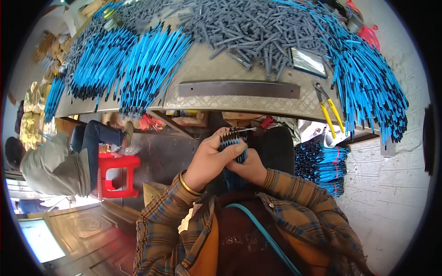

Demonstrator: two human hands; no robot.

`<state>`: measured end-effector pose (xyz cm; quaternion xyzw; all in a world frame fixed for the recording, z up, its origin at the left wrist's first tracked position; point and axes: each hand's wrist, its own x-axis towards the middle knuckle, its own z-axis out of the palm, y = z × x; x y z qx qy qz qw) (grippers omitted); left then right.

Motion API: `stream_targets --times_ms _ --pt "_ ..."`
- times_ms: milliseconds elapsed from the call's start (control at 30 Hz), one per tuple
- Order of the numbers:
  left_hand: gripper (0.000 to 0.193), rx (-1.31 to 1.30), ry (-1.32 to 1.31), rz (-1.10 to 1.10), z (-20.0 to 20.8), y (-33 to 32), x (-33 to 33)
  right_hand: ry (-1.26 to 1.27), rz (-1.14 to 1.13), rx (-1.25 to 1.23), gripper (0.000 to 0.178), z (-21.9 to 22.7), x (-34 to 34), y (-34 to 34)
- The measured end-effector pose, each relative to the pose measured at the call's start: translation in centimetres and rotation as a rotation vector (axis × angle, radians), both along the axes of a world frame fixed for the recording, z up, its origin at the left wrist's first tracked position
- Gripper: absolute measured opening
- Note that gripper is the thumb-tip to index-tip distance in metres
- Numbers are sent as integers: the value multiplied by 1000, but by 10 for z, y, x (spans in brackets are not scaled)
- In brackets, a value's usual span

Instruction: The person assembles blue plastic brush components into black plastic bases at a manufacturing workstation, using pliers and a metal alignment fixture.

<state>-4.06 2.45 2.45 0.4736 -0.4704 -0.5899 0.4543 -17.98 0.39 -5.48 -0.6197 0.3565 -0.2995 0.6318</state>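
Observation:
Close in front of my body, both hands grip a bundle of thin blue rods with black ends [234,138]. My left hand [208,160] wraps round it from the left, its thumb across the front. From below and the right, my right hand [251,166] closes on the same bundle; its fingers are partly hidden behind the left thumb. The black tips point upward in a packed row, and a thin pale strip sticks out to the right of them. The lower part of the bundle is covered by my hands.
On the table [202,60] beyond lie a pile of grey tubes [258,27], blue rods in stacks [154,64], a dark metal bar [239,89] and yellow-handled pliers [329,110]. Tied rod bundles [329,163] sit lower right. A person [60,161] sits left, near a red stool [117,175].

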Motion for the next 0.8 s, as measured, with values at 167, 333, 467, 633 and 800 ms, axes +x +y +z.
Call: stream_targets --times_ms 167,333,467,633,800 --pt "21 -120 218 199 -20 3 -5 -83 -28 86 24 -7 10 -5" --pt "26 -309 287 552 -42 16 -15 -194 -82 205 19 -8 18 -13" --pt "23 -239 285 641 -52 8 2 -178 39 389 21 -5 19 -18" --pt "16 -160 191 578 -57 -5 25 -189 42 360 22 -6 23 -17" --pt "16 -199 147 521 -55 -7 30 -209 29 373 21 -8 18 -15"
